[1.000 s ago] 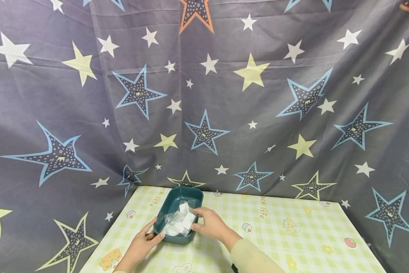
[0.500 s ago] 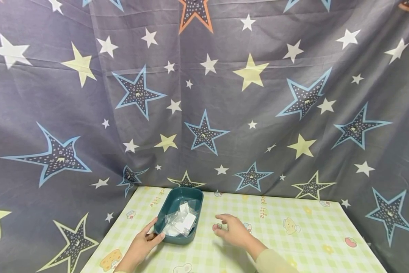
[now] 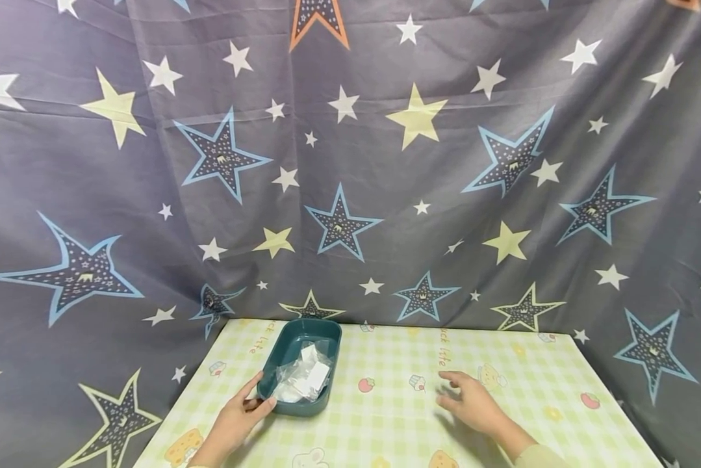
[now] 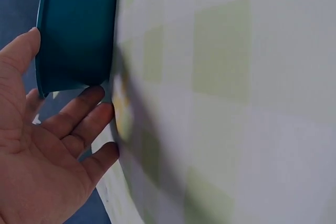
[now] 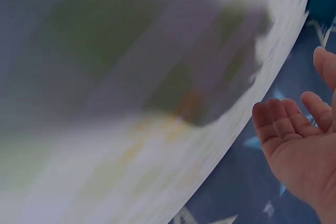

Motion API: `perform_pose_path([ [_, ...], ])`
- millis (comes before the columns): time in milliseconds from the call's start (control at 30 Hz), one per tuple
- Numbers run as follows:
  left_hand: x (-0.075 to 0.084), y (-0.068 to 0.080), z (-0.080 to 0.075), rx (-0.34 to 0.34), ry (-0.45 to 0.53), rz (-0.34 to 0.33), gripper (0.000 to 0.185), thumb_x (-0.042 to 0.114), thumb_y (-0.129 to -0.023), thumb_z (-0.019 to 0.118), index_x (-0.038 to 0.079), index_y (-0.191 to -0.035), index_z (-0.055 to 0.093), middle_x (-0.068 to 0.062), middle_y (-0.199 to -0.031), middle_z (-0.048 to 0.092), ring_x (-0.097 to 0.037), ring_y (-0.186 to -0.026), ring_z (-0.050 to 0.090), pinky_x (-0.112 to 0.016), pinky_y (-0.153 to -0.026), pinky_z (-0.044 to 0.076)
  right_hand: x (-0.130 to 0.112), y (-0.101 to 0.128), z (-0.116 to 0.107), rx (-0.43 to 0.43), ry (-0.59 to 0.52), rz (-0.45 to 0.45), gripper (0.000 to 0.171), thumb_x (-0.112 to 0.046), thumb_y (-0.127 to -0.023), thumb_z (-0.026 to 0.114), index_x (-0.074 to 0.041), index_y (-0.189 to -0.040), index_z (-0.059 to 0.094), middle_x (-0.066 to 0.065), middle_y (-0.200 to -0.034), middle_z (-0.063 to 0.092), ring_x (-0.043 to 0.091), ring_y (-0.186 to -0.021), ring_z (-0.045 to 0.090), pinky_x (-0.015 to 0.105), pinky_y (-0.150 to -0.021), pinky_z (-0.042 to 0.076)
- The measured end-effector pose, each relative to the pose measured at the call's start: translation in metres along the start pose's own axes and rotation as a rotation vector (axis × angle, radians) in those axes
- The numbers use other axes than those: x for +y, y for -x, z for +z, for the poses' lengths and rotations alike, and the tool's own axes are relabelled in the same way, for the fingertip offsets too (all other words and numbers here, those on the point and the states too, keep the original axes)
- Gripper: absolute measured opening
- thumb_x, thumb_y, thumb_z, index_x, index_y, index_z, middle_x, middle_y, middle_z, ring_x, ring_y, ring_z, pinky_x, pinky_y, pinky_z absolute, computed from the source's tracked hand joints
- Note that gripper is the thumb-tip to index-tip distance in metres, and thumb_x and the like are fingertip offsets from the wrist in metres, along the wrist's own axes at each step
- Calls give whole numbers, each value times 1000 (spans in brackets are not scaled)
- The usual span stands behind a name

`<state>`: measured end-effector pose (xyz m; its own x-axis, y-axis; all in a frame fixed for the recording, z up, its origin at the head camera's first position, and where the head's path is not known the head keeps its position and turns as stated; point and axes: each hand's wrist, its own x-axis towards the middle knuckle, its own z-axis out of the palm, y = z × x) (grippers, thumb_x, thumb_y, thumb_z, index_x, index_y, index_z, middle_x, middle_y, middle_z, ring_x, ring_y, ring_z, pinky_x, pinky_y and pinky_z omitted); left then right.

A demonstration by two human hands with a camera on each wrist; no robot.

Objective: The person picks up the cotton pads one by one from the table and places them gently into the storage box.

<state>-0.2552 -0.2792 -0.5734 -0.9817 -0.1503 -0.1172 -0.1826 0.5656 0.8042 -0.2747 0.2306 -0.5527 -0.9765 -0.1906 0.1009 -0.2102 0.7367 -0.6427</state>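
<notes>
Left hand (image 3: 236, 419) rests with relaxed fingers against the near end of the teal tray (image 3: 327, 331); clear plastic packets (image 3: 301, 379) lie inside. Right hand (image 3: 473, 404) hovers spread and empty over the checked tablecloth (image 3: 385, 422), well apart. Best to brace the tray firmly so it cannot slide.

Teal tray (image 3: 284, 354) with clear plastic packets (image 3: 303, 379)
Oblong, upright, far-left part of the checked table; crinkly packets with white contents piled at its near end.
</notes>
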Motion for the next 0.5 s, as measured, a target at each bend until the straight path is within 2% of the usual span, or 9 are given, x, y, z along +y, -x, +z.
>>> perform_pose_path([
  [133,1,4,-6,1,-31,17,88,54,-96,77,16,-167,41,-26,-131,74,-36,-115,74,-46,-88,63,23,13,-23,7,31,66,60,-27,-96,80,-3,-148,61,23,-149,63,44,-127,67,61,-102,57],
  [233,0,5,-11,-7,-52,37,91,55,-97,76,13,-168,37,-29,-134,72,-40,-120,73,-53,-96,62,37,21,-40,6,61,76,62,-30,-98,79,-1,-149,59,28,-149,61,48,-128,65,65,-102,55],
  [500,-5,5,-27,1,-110,83,94,62,-98,71,11,-169,35,-32,-142,66,-47,-126,69,-59,-103,58,67,37,-73,61,166,90,65,-33,-98,78,5,-148,59,36,-145,60,53,-124,66,67,-101,54],
])
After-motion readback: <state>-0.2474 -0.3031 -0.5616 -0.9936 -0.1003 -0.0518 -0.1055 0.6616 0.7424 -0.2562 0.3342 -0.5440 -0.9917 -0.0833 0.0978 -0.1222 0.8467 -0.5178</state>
